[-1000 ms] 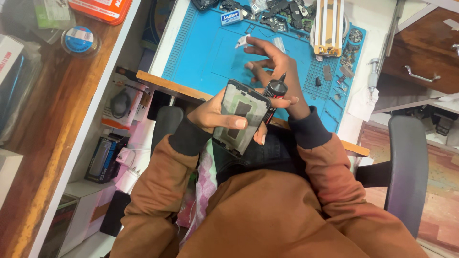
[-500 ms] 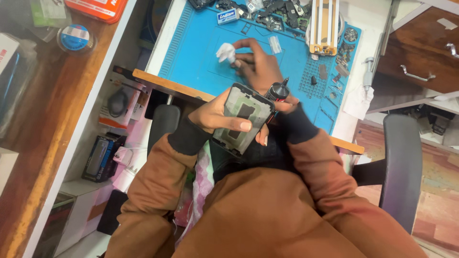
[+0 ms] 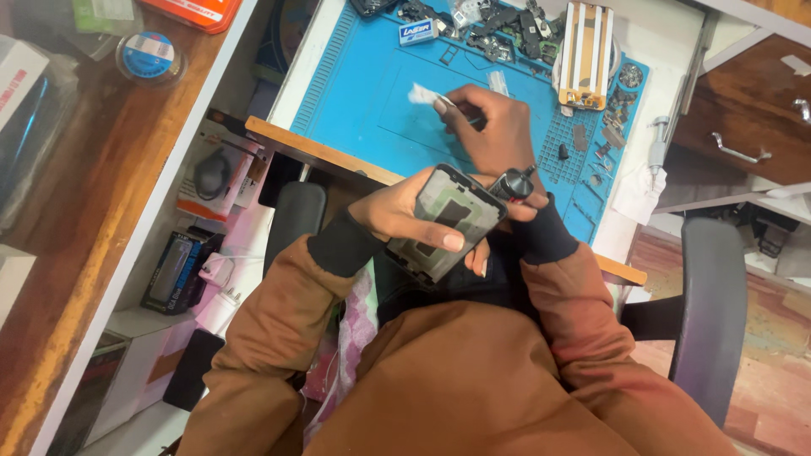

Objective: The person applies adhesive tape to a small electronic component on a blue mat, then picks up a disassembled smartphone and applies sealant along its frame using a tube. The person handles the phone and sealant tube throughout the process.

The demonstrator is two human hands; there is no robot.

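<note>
1. A phone frame [image 3: 443, 221], dark with a grey inner plate, is gripped by the left hand [image 3: 404, 211]; the thumb is laid across its lower face and the fingers are curled behind it.
2. The frame is held tilted above the person's lap, just off the near edge of the worktop [image 3: 321, 152].
3. A pair of tweezers [image 3: 456, 106] is pinched in the closed fingers of the right hand [image 3: 498, 135], which is extended over the blue mat [image 3: 363, 93].
4. A small white wad [image 3: 421, 94] is held at the tweezer tips, over the middle of the mat; whether it touches the mat cannot be told.
5. A small black bottle [image 3: 511, 183] is seen between the right wrist and the frame's upper corner.
6. Loose dark parts [image 3: 498, 25] are heaped along the far edge of the mat, beside a yellow-and-white holder [image 3: 587, 51].
</note>
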